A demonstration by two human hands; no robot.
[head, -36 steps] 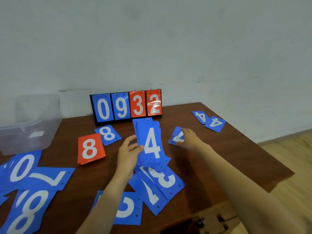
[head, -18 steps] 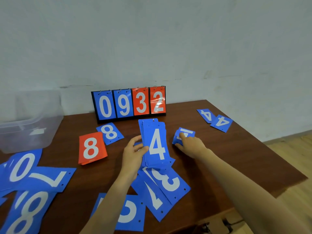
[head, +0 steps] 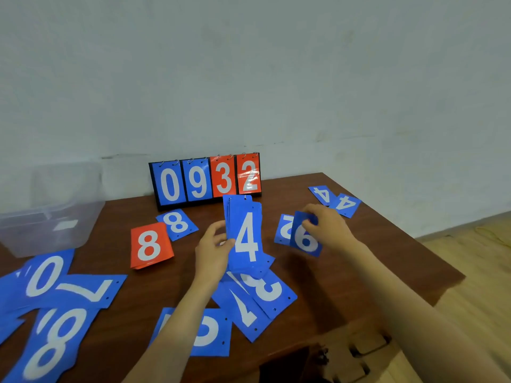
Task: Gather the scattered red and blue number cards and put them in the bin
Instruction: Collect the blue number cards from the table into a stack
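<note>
My left hand (head: 213,250) grips an upright stack of blue cards (head: 244,236) with a white 4 on its face, above the middle of the brown table (head: 373,272). To its right, my right hand (head: 326,229) pinches a blue 6 card (head: 305,240), lifted over a blue 2 card (head: 284,229) that lies flat. A red 8 card (head: 149,244) and a small blue 8 card (head: 177,223) lie left of the stack. Two blue 4 cards (head: 336,200) sit at the far right. The clear plastic bin (head: 49,211) stands at the back left.
A flip scoreboard (head: 206,179) reading 0932 stands against the wall. Large blue cards with 0, 7 and 8 (head: 55,305) cover the near left. More blue cards (head: 257,299) lie under the stack near the front edge. The table's right edge drops to a wooden floor (head: 475,286).
My right hand has lifted the blue 6 card off the table, which uncovered the blue 2 card beneath. My left hand keeps the stack in about the same spot.
</note>
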